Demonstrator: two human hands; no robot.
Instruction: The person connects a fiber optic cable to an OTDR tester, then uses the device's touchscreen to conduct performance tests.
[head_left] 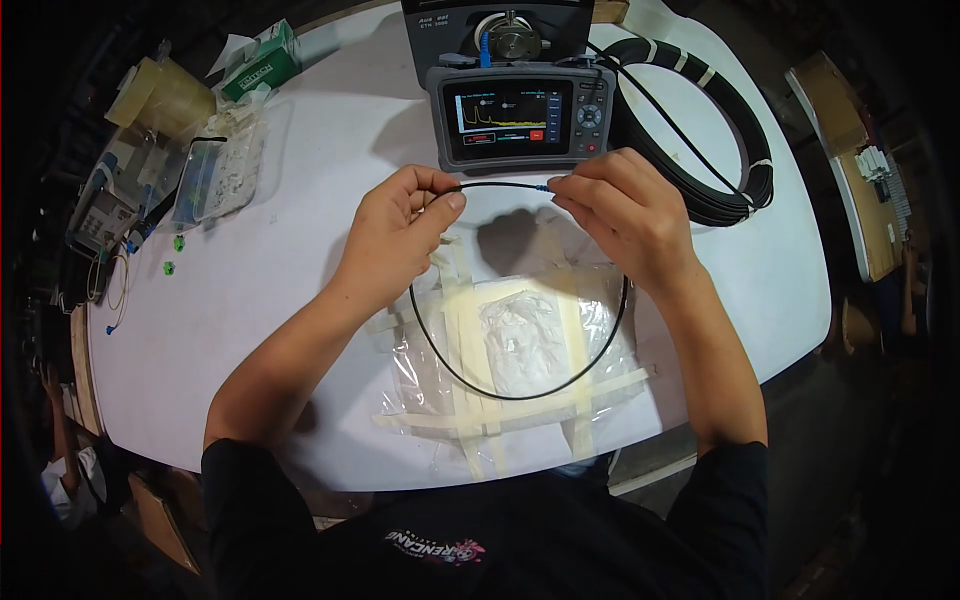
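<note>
1. Head view: our left hand (405, 225) is nearly closed, thumb and fingers pinching the black cable (519, 398). Our right hand (630, 205) is closed to a fingertip pinch on the same cable, beside a small blue piece (541, 187).
2. Between our hands we have a short, gently arched span; the rest hangs as a wide loop over the taped plastic sheet (420, 385) on the desk (330, 150). We cannot tell whether the loop touches the sheet.
3. If either pinch slips, we could see the springy loop flick open and strike the tester (595, 148) just beyond.
4. Pulling our hands apart could tighten the loop and kink the cable; twisting could strain it at the blue piece.
5. Lowering the loop carelessly could snag it on a loose tape edge.
6. Reaching too far forward, we could knock the blue plug (485, 48) behind the tester's screen (515, 110).
</note>
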